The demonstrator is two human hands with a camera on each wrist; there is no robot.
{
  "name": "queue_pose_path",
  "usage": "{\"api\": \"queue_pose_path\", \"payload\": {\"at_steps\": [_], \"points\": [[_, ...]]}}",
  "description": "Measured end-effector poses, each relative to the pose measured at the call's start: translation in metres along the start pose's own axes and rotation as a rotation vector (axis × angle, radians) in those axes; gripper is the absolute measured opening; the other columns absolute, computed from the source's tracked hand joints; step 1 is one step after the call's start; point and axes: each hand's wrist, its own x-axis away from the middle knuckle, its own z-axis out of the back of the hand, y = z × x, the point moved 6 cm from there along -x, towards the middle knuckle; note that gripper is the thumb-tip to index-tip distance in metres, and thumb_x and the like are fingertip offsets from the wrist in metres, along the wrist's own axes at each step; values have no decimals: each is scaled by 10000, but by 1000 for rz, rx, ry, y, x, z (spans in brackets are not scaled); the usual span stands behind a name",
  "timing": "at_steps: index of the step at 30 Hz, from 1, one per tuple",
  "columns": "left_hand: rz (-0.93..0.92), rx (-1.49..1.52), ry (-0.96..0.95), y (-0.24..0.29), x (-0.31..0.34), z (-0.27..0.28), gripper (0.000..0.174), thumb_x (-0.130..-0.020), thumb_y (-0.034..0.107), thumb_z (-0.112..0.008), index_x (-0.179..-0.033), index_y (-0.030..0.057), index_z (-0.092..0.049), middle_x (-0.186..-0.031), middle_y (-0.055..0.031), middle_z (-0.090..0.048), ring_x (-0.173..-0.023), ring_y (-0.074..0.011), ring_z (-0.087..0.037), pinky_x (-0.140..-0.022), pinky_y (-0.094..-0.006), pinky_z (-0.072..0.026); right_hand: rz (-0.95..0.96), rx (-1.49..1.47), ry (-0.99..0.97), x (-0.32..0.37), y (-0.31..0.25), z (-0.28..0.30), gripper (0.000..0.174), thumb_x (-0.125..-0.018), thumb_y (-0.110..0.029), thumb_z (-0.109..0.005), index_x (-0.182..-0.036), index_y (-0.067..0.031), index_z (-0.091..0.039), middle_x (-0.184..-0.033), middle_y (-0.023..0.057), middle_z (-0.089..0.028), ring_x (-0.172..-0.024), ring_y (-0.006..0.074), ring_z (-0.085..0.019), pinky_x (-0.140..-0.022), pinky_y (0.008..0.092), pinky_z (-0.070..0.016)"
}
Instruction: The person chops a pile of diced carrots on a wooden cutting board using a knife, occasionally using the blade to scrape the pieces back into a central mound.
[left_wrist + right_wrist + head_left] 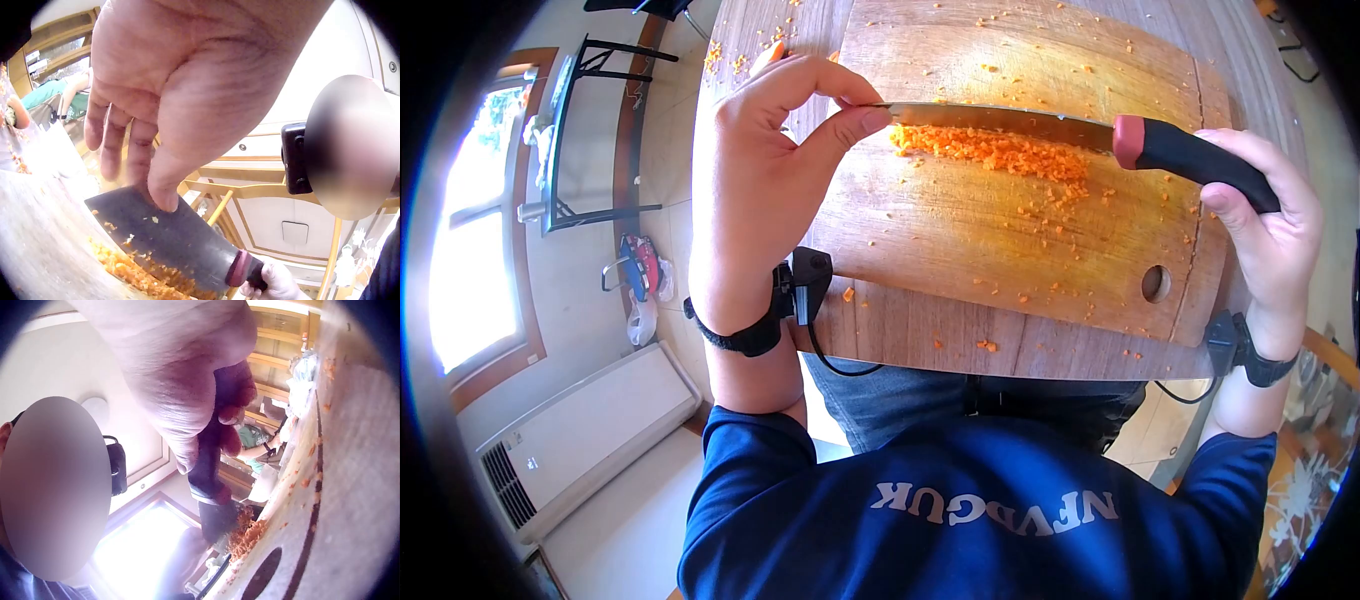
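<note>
A wide-bladed knife (pixel 1000 118) lies across a heap of finely chopped orange bits (pixel 1010 155) on a wooden cutting board (pixel 960 240). The right hand (pixel 1275 215) grips its black and red handle (pixel 1190 155). Thumb and fingers of the left hand (pixel 785 165) pinch the blade's far end. In the left wrist view the blade (pixel 162 234) stands on edge behind the heap (pixel 137 275), bits stuck to its face. The right wrist view shows the fingers curled round the handle (pixel 209 456), the heap (pixel 247 537) beyond.
Orange crumbs (pixel 987 346) dot the board and the wooden table (pixel 900 320). Larger orange pieces (pixel 768 57) lie behind the left hand. The board has an oval hole (pixel 1156 284) near its right end. Another person in green (pixel 50 97) is in the background.
</note>
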Motion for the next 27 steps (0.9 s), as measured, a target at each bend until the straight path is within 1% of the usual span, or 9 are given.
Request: {"api": "queue_pose_path", "payload": {"at_steps": [3,5,9,12,15,17,21,23,27], "points": [[-65,-18,36,1,0,2,72,-856,33,-776,-910,30,-729,-906,-37,-731,-878,-138,-664,-848,-276,-524,73,-18,62,2,2,5,355,-851,-192,-817,-1140,-22,-698,-1044,82,-718,-917,162,-681,-824,241,-533],[-66,-7,34,1,0,2,72,-855,31,-775,-913,28,-732,-911,-39,-734,-882,-140,-667,-848,-277,-526,209,81,107,2,-6,11,383,-824,-170,-830,-1149,-15,-700,-1053,89,-719,-930,173,-685,-837,241,-536],[-78,-6,36,1,-1,0,68,-852,29,-775,-910,28,-738,-915,-43,-739,-878,-147,-672,-851,-285,-531,254,63,143,0,-7,14,399,-807,-165,-834,-1148,-7,-699,-1056,96,-719,-930,176,-683,-839,241,-535],[-115,-76,26,1,-2,-1,60,-850,32,-772,-899,31,-737,-897,-46,-736,-855,-152,-669,-833,-289,-530,275,98,102,-2,-12,14,421,-789,-173,-841,-1148,-6,-698,-1037,98,-711,-914,175,-673,-817,242,-530],[-32,-88,-21,-1,-2,-5,62,-845,38,-771,-894,30,-733,-880,-46,-732,-833,-147,-664,-807,-287,-524,217,94,35,-5,-12,8,400,-797,-152,-833,-1142,-3,-694,-1001,94,-694,-890,172,-658,-790,245,-517],[-25,-97,-37,-4,-2,-6,63,-844,40,-771,-891,27,-731,-870,-44,-729,-827,-143,-662,-795,-283,-520,160,0,54,-5,-9,4,360,-814,-133,-819,-1117,10,-687,-971,90,-672,-869,173,-641,-771,251,-499],[-34,-58,-48,-4,-3,-6,66,-839,45,-773,-879,21,-726,-840,-35,-720,-808,-131,-652,-782,-275,-513,162,18,13,-7,-8,1,320,-834,-121,-803,-1095,18,-680,-963,86,-667,-856,172,-633,-769,255,-490],[5,-71,-41,-4,-3,-6,68,-838,50,-776,-873,21,-725,-833,-33,-718,-803,-129,-649,-781,-274,-512,15,27,-4,-8,-3,-2,305,-837,-130,-803,-1080,6,-678,-944,72,-662,-840,163,-623,-762,256,-486],[37,-76,-37,-1,-4,-4,76,-837,56,-780,-870,22,-720,-832,-28,-716,-796,-122,-641,-783,-271,-510,-34,62,-15,-7,1,-4,288,-844,-142,-799,-1072,-14,-679,-925,60,-654,-831,156,-617,-765,256,-486]]}}
